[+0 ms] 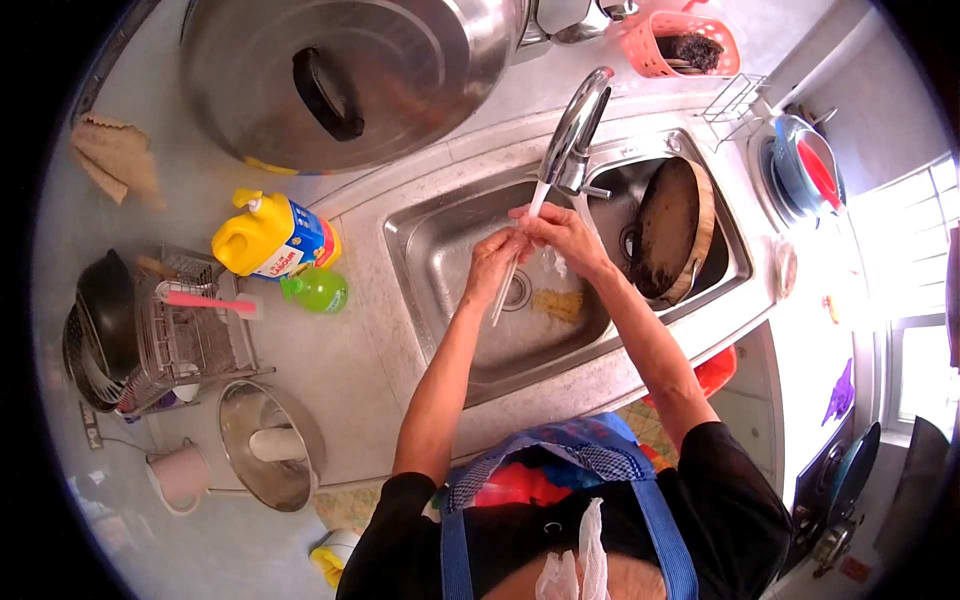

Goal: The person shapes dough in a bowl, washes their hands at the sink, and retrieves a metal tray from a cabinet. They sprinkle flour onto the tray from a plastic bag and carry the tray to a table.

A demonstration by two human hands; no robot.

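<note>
Water runs from the chrome faucet (573, 130) over both hands, above the left basin of the steel sink (430, 270). My left hand (493, 262) is closed around thin pale chopsticks (503, 297), whose lower ends point down into the basin. Close against it, my right hand (563, 238) has its fingers curled at the upper end of the chopsticks, under the stream. A yellow scrubbing pad (557, 305) lies on the basin floor beside the drain. In the right basin a round wooden board (677, 230) leans on its edge.
Left of the sink stand a yellow detergent jug (265, 238), a green bottle (317, 290), a wire rack (195, 330) and a steel bowl (290, 415). A large steel lid (400, 60) is behind. A pink basket (645, 50) and blue bowls (795, 165) are to the right.
</note>
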